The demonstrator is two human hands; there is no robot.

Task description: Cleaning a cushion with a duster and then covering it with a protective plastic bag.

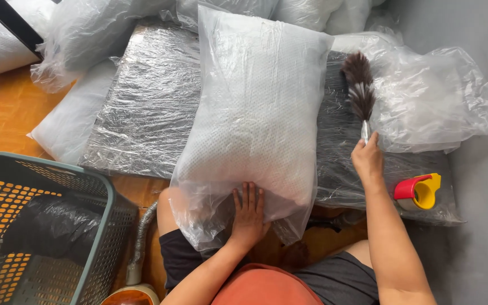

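Left hand (248, 213) presses bagged pillow (255, 113); right hand (367, 158) grips feather duster (360, 90).

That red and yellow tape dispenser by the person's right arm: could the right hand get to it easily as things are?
Probably yes, but not freely: the tape dispenser lies in the open beside the right forearm with nothing over it, yet the right hand is gripping the feather duster, so it would have to put that down first.
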